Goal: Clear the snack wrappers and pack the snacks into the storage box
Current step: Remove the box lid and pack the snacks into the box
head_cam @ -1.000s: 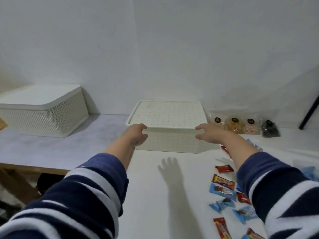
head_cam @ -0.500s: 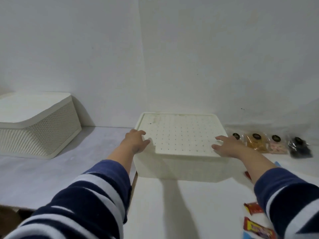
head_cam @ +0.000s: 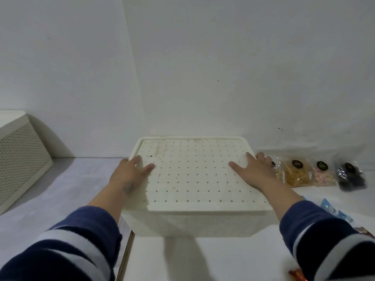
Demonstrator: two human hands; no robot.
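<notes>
A white storage box (head_cam: 190, 224) stands against the wall, closed by a perforated lid (head_cam: 194, 179). My left hand (head_cam: 127, 175) is at the lid's left edge, thumb on top and fingers curled down over the rim. Lying on the lid's right side, my right hand (head_cam: 253, 173) has its thumb spread and straight fingers reaching the right edge. Several clear snack bags (head_cam: 298, 175) line the wall to the right of the box, the last one dark (head_cam: 351, 177). A blue wrapper (head_cam: 332, 209) and a red wrapper (head_cam: 298, 277) lie near my right sleeve.
A second white lattice box (head_cam: 22, 161) with its lid on stands at the far left on a grey surface. A wooden edge (head_cam: 126, 258) marks the seam between that surface and the white tabletop (head_cam: 203, 260) in front of the box.
I have moved closer to the box. Both hands went from its front corners up onto the lid, the left to the left edge and the right onto the right side.
</notes>
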